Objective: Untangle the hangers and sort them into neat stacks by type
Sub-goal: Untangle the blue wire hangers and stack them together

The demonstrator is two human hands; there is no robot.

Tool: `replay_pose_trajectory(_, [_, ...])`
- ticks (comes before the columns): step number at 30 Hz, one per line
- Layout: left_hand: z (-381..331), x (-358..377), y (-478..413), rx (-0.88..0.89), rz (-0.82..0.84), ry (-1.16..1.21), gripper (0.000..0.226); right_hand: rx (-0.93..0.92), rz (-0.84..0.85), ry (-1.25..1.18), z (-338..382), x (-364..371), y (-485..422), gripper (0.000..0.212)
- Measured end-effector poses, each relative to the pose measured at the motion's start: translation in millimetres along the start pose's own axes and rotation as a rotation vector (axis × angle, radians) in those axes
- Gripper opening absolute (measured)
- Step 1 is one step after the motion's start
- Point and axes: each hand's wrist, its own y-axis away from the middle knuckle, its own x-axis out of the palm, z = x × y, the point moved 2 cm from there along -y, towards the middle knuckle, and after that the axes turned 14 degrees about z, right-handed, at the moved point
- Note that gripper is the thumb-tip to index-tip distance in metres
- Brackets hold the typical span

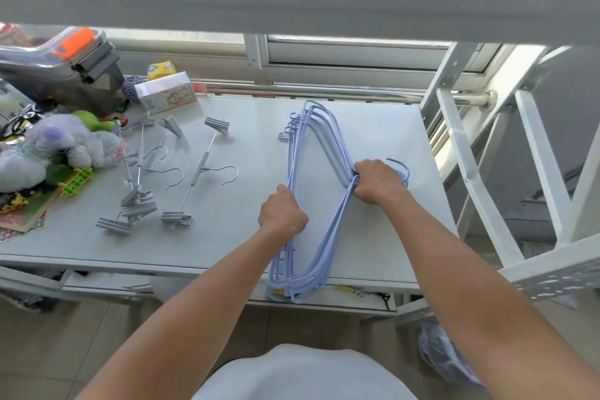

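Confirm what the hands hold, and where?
Both hold the blue hanger stack: right hand at the necks by the hooks, left hand on the bottom bars.

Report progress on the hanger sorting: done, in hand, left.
Done: the blue hangers are gathered in one bundle on the right of the table, apart from the grey clip hangers. In hand: the right hand grips the bundle at the necks and the left hand grips its straight bars. Left: the grey clip hangers lie scattered, several overlapping, not stacked.

My blue hangers (328,140): smooth matt coating. Clip hangers (201,172): shiny metal hooks, grey plastic clips. Table (246,127): smooth, pale.
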Motion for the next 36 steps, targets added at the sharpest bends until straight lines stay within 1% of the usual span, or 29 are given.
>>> replay_pose_trajectory(2, [0,-3,-2,-0.012,0.005,-0.005,0.034,0.028,-0.013,0.032,5,-1,1,0.014])
replay_pose_trajectory(5, [2,-11,-4,-0.021,-0.001,0.016,0.020,0.049,-0.016,0.079,12,-2,0,0.021])
replay_pose_trajectory(9, [5,-16,-4,-0.014,-0.057,-0.029,0.023,0.087,-0.006,0.071,12,-10,-1,0.028])
replay_pose_trajectory(13, [7,-16,1,-0.030,0.032,-0.150,0.019,0.122,0.020,0.080,12,-12,0,0.031])
replay_pose_trajectory(16, [8,-15,5,-0.031,0.051,-0.156,0.014,0.123,0.061,0.132,10,-10,1,0.030])
replay_pose_trajectory(20, [9,-6,5,0.053,0.081,-0.022,0.027,0.187,0.002,0.214,12,-7,4,0.037])
replay_pose_trajectory(22, [11,-6,5,0.077,0.066,-0.014,0.024,0.211,-0.033,0.221,14,-7,4,0.036])
replay_pose_trajectory(26, [15,-9,5,0.031,0.079,-0.074,0.019,0.206,-0.103,0.193,15,-2,9,0.032])
replay_pose_trajectory(28, [13,-8,4,0.033,0.086,-0.069,0.018,0.171,-0.126,0.208,16,5,12,0.038])
replay_pose_trajectory(29, [13,-9,3,0.031,0.089,-0.058,0.018,0.142,-0.129,0.208,15,10,13,0.045])
replay_pose_trajectory(31, [15,-10,2,0.025,0.091,-0.020,0.019,0.080,-0.103,0.155,14,13,17,0.068])
replay_pose_trajectory(32, [17,-10,1,0.023,0.089,0.004,0.019,0.043,-0.125,0.123,14,12,21,0.076])
replay_pose_trajectory(33, [18,-11,1,0.025,0.085,0.022,0.018,-0.009,-0.197,0.097,15,10,24,0.077])
replay_pose_trajectory(35, [19,-11,0,0.034,0.086,0.023,0.013,-0.117,-0.365,0.019,19,6,31,0.060])
replay_pose_trajectory(36, [17,-9,0,0.042,0.085,0.023,0.010,-0.140,-0.393,-0.033,20,5,31,0.051])
